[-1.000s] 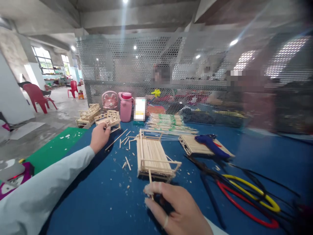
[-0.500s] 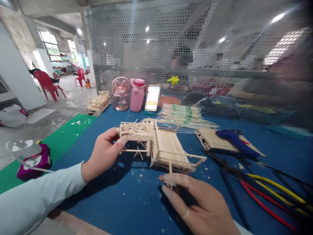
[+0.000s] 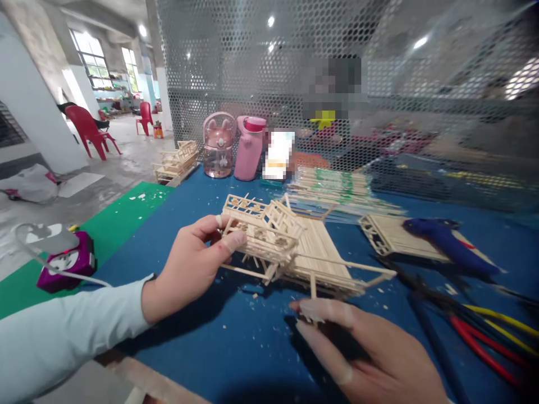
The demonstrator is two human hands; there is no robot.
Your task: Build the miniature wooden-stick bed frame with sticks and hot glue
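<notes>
A model built of thin wooden sticks is in front of me, with a flat slatted deck and railed sections. My left hand grips its railed left end between thumb and fingers, tilting that end a little. My right hand, with pale covers on some fingertips, pinches a small wooden stick piece just in front of the deck's near rail. The piece's lower part is hidden by my fingers, and I cannot tell whether its top touches the rail.
Right of the model lie pliers with red and yellow handles and a blue glue gun on another stick panel. Bundled sticks, two pink bottles and a bright phone screen line the mesh partition. A purple power socket is left.
My left hand has turned the model's left end, so its railed section now slants toward me. My right hand still pinches the stick piece. The whole view has shifted slightly.
</notes>
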